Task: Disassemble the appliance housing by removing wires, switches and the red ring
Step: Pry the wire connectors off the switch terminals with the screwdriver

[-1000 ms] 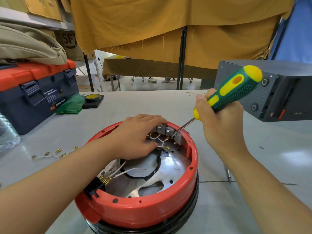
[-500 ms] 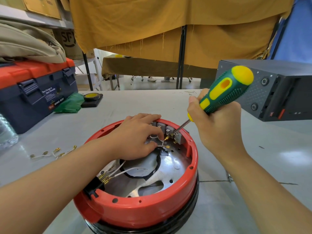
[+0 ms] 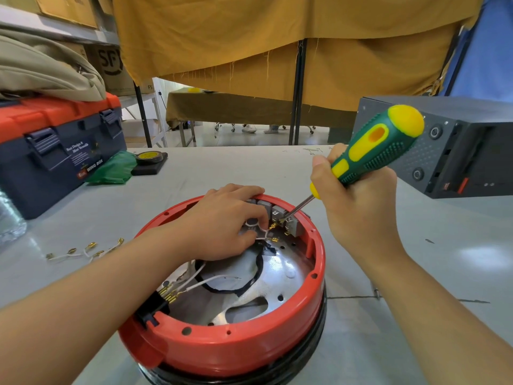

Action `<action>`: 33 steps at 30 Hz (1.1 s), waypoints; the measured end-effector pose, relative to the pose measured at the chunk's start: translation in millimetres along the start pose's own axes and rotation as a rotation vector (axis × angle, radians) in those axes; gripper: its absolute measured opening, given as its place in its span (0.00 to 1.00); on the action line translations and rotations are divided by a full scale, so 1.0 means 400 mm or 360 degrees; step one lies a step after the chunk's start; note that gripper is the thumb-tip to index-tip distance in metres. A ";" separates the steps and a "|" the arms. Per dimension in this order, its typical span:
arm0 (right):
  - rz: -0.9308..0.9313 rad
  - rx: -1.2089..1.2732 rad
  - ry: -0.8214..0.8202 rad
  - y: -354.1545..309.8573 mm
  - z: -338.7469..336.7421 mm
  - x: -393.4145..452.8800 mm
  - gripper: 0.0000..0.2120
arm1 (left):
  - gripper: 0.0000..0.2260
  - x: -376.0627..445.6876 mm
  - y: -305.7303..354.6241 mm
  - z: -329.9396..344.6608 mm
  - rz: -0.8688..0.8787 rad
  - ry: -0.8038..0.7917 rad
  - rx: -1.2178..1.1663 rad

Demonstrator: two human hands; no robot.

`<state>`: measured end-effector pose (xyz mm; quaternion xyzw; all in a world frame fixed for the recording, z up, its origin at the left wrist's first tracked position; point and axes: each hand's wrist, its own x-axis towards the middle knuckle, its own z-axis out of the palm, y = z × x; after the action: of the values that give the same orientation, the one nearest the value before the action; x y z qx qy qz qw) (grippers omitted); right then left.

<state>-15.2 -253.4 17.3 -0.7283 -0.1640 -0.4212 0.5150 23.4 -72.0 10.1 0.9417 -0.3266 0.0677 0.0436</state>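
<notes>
- Housing [image 3: 222, 348] sits on the grey table [image 3: 416, 343] right in front of me, open side up, red ring [image 3: 319, 262] still seated on its rim
- One bundle of white wires [image 3: 83, 252] already lies loose on the table to the left
- My left hand [image 3: 222, 226] reaches inside, fingers curled and pinching a white wire [image 3: 263, 236] by the grey switches [image 3: 277, 213]
- My right hand [image 3: 358, 207] grips the screwdriver [image 3: 369, 157], tip at a switch terminal
- Left to do, as I judge it: these wires, the near plug [image 3: 151, 307] wires, the switches, then the ring
</notes>
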 end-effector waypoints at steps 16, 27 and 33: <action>-0.0055 -0.0003 -0.0090 -0.003 -0.010 0.009 0.16 | 0.08 0.007 0.001 0.008 0.0049 0.0063 -0.0027; -0.0091 -0.0020 -0.0112 -0.004 -0.009 0.014 0.16 | 0.09 0.003 0.005 0.004 0.0054 0.0054 -0.0013; 0.0205 0.0094 0.0071 0.012 -0.009 0.021 0.16 | 0.09 0.004 0.006 0.003 0.0063 0.0061 -0.0022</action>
<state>-8.5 -260.3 21.3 -0.7122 -0.1177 -0.3985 0.5658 23.3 -75.0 9.2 0.9334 -0.3446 0.0842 0.0549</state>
